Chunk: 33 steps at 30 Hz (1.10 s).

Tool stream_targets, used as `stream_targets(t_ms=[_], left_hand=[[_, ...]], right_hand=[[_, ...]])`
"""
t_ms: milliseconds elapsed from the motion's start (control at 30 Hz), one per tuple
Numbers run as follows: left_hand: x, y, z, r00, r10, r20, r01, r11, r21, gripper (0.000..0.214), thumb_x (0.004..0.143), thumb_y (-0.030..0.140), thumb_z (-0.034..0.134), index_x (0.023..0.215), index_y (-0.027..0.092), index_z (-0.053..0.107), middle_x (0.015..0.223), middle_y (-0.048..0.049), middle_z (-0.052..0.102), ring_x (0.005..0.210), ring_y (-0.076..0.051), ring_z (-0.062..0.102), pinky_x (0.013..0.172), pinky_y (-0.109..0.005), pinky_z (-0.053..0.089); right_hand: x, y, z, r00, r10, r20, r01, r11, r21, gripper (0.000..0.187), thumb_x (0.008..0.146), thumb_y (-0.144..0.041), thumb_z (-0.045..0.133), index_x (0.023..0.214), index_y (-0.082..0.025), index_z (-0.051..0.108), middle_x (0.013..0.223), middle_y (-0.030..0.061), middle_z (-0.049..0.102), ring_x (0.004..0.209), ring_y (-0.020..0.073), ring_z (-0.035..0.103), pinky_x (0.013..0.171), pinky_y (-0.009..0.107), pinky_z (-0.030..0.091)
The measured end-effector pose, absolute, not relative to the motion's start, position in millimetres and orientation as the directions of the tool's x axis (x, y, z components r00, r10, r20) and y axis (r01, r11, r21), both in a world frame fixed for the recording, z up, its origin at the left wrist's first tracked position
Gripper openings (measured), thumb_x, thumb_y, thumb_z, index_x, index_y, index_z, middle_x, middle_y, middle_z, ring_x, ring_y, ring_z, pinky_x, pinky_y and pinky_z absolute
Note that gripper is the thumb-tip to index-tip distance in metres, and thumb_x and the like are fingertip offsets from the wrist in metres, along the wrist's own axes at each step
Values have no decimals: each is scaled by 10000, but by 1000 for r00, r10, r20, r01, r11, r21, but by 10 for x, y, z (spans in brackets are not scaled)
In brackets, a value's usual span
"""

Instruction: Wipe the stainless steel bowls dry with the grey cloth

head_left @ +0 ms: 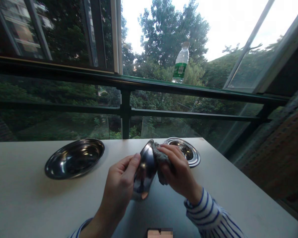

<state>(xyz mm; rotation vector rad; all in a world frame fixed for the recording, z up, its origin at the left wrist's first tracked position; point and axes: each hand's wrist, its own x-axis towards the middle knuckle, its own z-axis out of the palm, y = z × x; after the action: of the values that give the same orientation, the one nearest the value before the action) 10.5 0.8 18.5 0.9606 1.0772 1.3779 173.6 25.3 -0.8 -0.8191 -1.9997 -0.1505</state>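
Observation:
A shiny metal bowl is tipped on its side above the table, its outer wall facing me. My left hand grips it by the left side, thumb on the wall. In my right hand is a bunched grey cloth, pressed against the bowl's right side near the rim. My right fingers wrap round the cloth and hide part of it. The inside of the bowl cannot be seen.
On the white table, a large metal bowl sits at the left and a wide-rimmed metal dish behind my right hand. A plastic bottle stands by the dark railing. A phone-like object shows at the bottom edge.

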Motion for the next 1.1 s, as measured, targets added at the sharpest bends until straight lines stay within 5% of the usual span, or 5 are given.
stream_targets(t_ms=[433,600,767,933,1100], left_hand=[[90,38,155,-107,993,-55,-279,23,960,307,702,440,635,634,142,610,509,20,536,449,-77,432,417,-175,323],[82,58,132,-84,995,-52,-315,23,949,296,689,435,653,645,146,605,527,26,531,499,-94,478,449,-181,358],[92,54,131,-82,993,-84,-319,54,946,296,690,435,654,688,139,637,559,9,580,489,-93,477,443,-185,354],[85,46,139,-89,994,-62,-320,30,947,288,690,430,656,635,155,595,510,40,503,503,-101,480,461,-190,363],[64,66,141,-105,992,-73,-321,36,947,287,703,434,642,675,150,620,544,20,571,474,-89,470,443,-187,349]], right_hand=[[1689,176,9,-353,509,785,615,758,-216,370,803,-131,490,1168,-182,524,1130,114,561,1015,239,503,854,431,455],[1673,146,9,-543,354,761,501,864,-44,359,775,-213,555,1134,-191,554,1185,100,550,1069,268,466,880,449,433],[1688,163,26,-382,502,776,604,771,-201,349,793,-152,500,1137,-183,553,1082,107,587,964,228,528,812,415,472],[1651,105,29,-552,354,755,487,872,-52,354,756,-210,565,1110,-201,560,1159,97,569,1058,263,480,870,445,447],[1689,172,-14,-393,512,764,608,768,-202,389,808,-149,489,1194,-194,510,1144,117,556,1019,243,507,842,444,463]])
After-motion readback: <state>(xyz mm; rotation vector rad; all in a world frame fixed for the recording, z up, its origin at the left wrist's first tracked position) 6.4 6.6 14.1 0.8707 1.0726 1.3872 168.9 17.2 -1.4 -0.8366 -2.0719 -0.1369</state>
